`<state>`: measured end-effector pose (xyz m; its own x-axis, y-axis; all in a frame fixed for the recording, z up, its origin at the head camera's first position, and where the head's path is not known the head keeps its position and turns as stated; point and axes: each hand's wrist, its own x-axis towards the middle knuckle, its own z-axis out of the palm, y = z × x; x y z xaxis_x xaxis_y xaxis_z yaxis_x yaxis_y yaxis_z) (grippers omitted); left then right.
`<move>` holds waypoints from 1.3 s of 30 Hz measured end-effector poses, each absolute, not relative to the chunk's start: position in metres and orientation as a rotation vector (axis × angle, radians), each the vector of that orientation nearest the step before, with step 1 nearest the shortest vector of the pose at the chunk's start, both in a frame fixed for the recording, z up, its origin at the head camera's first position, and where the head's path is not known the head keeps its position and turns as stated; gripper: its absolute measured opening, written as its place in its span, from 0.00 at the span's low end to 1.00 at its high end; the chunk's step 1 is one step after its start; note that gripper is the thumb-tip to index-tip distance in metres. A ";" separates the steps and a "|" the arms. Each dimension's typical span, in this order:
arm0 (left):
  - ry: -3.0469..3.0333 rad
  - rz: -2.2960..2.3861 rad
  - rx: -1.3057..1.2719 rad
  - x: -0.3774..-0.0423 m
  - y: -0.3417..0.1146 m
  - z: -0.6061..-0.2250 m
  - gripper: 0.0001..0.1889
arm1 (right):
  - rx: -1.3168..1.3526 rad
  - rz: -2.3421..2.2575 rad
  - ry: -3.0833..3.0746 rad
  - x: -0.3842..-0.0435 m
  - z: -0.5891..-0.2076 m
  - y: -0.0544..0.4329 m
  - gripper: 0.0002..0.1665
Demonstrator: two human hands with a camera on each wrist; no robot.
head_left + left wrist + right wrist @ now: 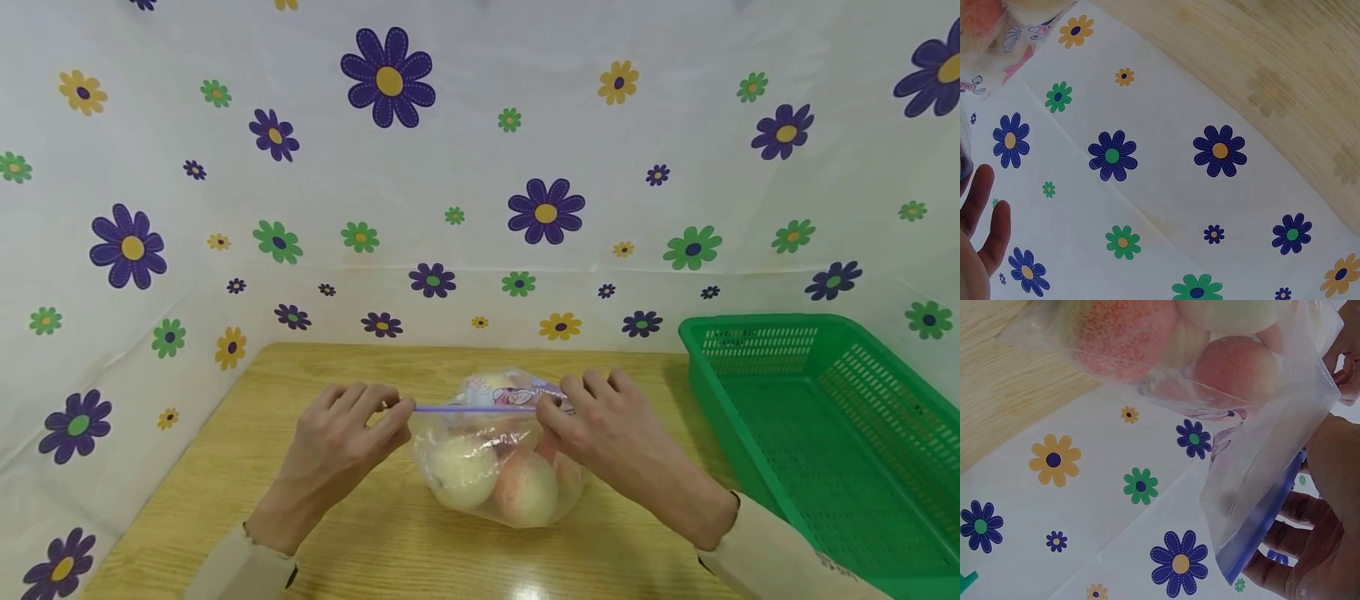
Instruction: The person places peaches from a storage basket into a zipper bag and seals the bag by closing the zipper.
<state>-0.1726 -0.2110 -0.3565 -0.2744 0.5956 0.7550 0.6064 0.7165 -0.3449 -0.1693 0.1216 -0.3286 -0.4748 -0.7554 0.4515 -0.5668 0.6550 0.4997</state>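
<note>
A clear printed zip bag (480, 433) with several peaches (528, 492) inside sits on the wooden table. Its purple zip strip (474, 409) is stretched straight between my two hands. At the left end of the strip, my left hand (337, 442) pinches it between thumb and fingers. My right hand (618, 429) grips the strip at its other end. In the right wrist view the right hand's fingers (1291, 540) lie along the blue-purple strip, with peaches showing through the plastic. The left wrist view catches part of the left hand (975, 250) and a corner of the bag (1019, 37).
A green plastic basket (780, 475) with perforated sides stands to the right of the bag, close to the right forearm. The wooden table (247, 433) meets a white flower-printed sheet (465, 167) at the back and left.
</note>
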 end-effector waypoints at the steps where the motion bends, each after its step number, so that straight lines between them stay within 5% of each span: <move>1: -1.962 -0.008 -0.921 -0.172 -0.211 -0.356 0.18 | 1.019 -0.372 -2.212 -0.169 -0.329 0.122 0.21; 39: -1.977 -0.002 -0.896 -0.173 -0.212 -0.355 0.18 | 0.976 -0.394 -2.261 -0.166 -0.329 0.130 0.21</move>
